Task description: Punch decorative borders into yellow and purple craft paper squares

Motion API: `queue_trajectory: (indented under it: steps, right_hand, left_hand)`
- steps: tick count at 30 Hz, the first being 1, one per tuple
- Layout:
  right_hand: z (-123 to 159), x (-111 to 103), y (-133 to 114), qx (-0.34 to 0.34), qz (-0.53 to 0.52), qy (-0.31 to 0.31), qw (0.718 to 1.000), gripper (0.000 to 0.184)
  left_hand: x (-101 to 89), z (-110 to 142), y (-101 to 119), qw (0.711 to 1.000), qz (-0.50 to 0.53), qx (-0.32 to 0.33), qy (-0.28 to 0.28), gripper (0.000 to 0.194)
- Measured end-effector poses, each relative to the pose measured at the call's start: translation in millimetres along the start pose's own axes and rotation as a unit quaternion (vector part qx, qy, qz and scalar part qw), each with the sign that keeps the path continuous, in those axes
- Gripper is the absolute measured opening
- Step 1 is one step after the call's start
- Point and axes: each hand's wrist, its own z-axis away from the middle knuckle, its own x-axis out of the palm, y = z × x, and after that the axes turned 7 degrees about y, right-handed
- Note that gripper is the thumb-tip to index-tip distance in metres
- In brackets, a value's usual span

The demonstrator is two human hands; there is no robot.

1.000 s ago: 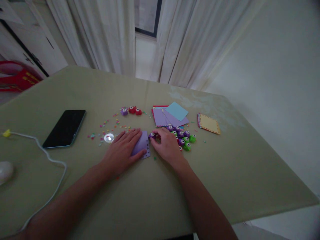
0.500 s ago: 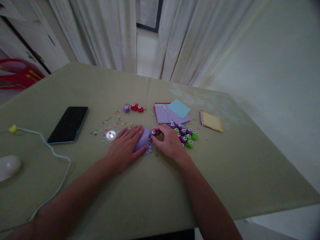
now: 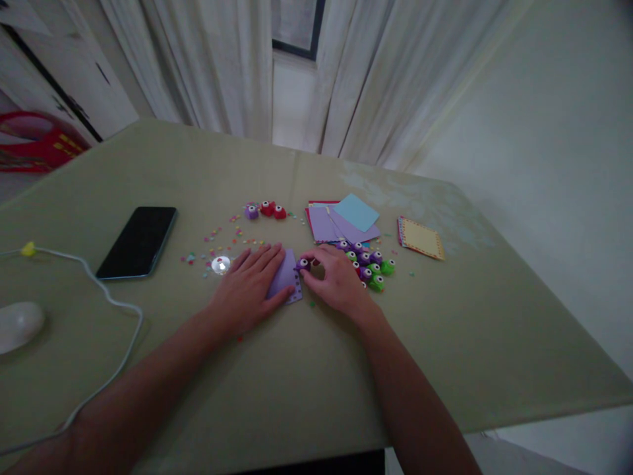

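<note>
My left hand (image 3: 247,287) lies flat with fingers stretched out on a lilac paper square (image 3: 285,276), pinning it to the olive table (image 3: 306,369). The paper's right edge shows a row of punched holes. My right hand (image 3: 335,278) is closed in a pinch on a small purple paper punch (image 3: 302,264) at that edge. Just right of this hand sits a cluster of several purple and green punches (image 3: 370,266).
A stack of lilac, blue and red paper squares (image 3: 343,221) lies behind the punches, a yellow bordered card (image 3: 420,238) further right. A few red and purple punches (image 3: 266,210), scattered confetti (image 3: 217,239) and a small shiny disc (image 3: 220,264) lie left of centre. A black phone (image 3: 137,241), white cable (image 3: 106,300) and mouse (image 3: 17,324) are far left.
Both hands stay on the lilac paper and the punch. Only the camera view has shifted slightly.
</note>
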Motion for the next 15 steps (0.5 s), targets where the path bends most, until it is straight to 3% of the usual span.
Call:
queue_trajectory:
  steps: [15]
  right_hand:
    - [2.8,3.7,4.7,-0.036,-0.023,-0.032,0.999,0.024]
  left_hand:
    - [-2.3,-1.3,-1.5,0.999,0.012,0.020,-0.022,0.079]
